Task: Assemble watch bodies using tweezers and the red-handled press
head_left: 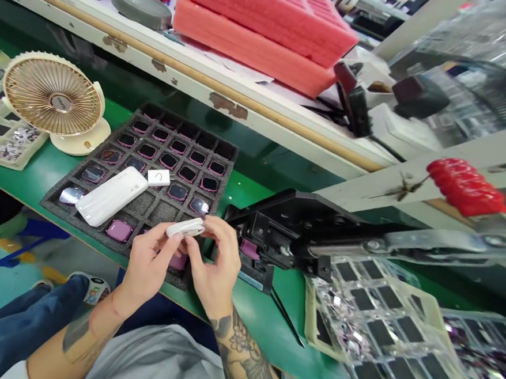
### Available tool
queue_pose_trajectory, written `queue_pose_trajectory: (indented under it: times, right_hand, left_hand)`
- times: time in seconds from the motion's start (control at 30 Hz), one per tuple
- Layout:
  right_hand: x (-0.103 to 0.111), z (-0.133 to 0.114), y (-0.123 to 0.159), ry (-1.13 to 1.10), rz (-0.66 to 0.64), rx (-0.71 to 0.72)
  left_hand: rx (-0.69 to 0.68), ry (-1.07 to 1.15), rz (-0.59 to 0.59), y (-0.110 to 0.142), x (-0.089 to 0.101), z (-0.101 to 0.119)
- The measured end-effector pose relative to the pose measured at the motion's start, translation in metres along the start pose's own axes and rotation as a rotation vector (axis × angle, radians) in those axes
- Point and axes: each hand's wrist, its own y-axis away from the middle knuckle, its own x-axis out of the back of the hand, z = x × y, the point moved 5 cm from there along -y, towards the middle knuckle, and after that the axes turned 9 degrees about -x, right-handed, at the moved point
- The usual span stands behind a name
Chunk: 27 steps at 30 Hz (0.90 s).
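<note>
My left hand (149,263) and my right hand (217,262) meet over the near edge of a dark foam tray (148,205), both pinching a small flat white part (185,228) held level between the fingertips. The tray's pockets hold several small pink and glossy square parts (119,230). A white rectangular case (111,195) and a small white tag (158,177) lie on top of the tray. Just right of my right hand stands a black press fixture (284,232) with a pink part (249,248) seated in it.
A small beige fan (53,100) stands at the left beside a cream tray (0,137). Clear plastic trays (378,314) with dark pockets lie at the right. Pink foam slabs (264,28) rest on the raised shelf behind. A red-handled lever (465,187) reaches over the fixture.
</note>
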Motion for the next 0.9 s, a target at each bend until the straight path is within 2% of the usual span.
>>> queue_pose_trajectory:
  times: [0.1,0.2,0.37,0.43,0.5,0.6,0.67,0.77,0.9]
  right_hand:
    - [0.005,-0.010,0.001,0.087,0.092,0.075]
    - [0.002,-0.011,0.002,0.018,0.036,-0.016]
    - [-0.003,-0.008,0.009,-0.225,-0.039,-0.169]
    - [0.001,-0.008,0.010,-0.194,-0.026,-0.156]
    - [0.007,-0.010,0.007,-0.106,-0.064,-0.076]
    - [0.010,-0.013,-0.001,-0.093,-0.267,0.076]
    - [0.014,-0.012,-0.005,-0.132,-0.345,0.130]
    - [0.020,-0.008,-0.004,-0.077,-0.327,0.120]
    - [0.027,0.000,0.009,-0.072,-0.215,-0.035]
  left_hand:
    - [-0.007,-0.015,0.055,0.004,-0.003,-0.002]
    - [-0.067,-0.100,0.078,0.007,-0.007,0.001]
    - [-0.229,-0.305,0.008,0.007,-0.015,0.007]
    - [-0.248,-0.339,0.007,0.007,-0.013,0.008]
    - [-0.308,-0.427,-0.006,0.007,-0.008,0.014]
    - [-0.487,-0.624,-0.084,0.009,-0.004,0.028]
    - [-0.551,-0.701,-0.152,0.010,-0.004,0.035]
    - [-0.569,-0.768,-0.254,0.013,-0.010,0.037]
    - [-0.651,-0.832,-0.331,0.019,-0.025,0.034]
